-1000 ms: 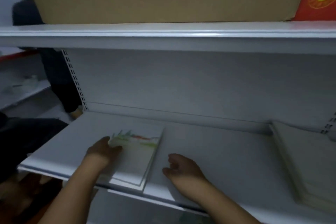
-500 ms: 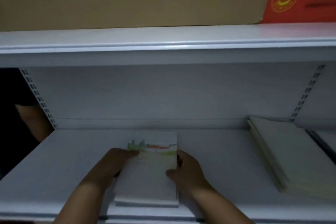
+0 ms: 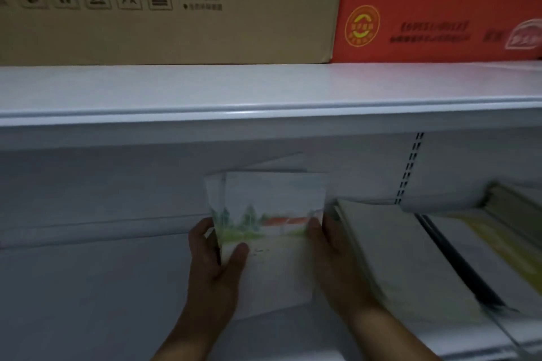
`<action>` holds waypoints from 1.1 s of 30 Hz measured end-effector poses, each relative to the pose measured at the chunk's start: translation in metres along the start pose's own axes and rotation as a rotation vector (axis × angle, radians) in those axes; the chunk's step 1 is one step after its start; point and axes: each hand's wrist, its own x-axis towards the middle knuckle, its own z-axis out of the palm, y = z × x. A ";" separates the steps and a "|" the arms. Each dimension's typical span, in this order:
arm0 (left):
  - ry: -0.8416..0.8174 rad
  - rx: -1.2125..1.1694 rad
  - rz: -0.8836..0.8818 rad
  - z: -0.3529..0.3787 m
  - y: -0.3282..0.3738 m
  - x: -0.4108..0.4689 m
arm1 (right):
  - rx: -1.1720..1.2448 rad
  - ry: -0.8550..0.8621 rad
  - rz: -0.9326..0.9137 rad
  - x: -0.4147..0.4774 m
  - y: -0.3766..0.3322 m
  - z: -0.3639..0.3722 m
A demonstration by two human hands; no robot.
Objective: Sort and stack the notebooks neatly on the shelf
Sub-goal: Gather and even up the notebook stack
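White metal shelving [image 3: 88, 287] fills the frame, dim and slightly blurred. At lower centre both hands clasp a small batch of notebooks [image 3: 272, 231] with a painted landscape cover, tilted up off the shelf surface. The left hand [image 3: 214, 261] wraps the batch's left edge, thumb lying across the cover; the right hand [image 3: 331, 258] presses along the right edge, fingers behind. Just right of the right hand lies a flat stack of pale notebooks [image 3: 396, 258] on the same shelf, with a yellowish stack [image 3: 498, 246] beyond a dark gap. Across the top of the frame, on the upper shelf [image 3: 264, 88], stand a brown cardboard box [image 3: 176, 23] and a red box [image 3: 440, 9] side by side.
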 end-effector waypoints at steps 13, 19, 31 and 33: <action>0.069 0.082 0.029 0.008 -0.008 -0.026 | -0.095 0.123 -0.179 -0.023 0.040 -0.004; 0.145 -0.009 -0.097 0.014 -0.024 -0.032 | -0.104 0.070 -0.156 -0.026 0.046 -0.009; 0.199 0.128 -0.078 0.036 0.000 -0.040 | -0.092 0.148 0.011 -0.039 0.027 -0.007; 0.159 0.137 -0.101 0.034 0.001 -0.045 | -0.058 0.118 0.038 -0.044 0.028 -0.010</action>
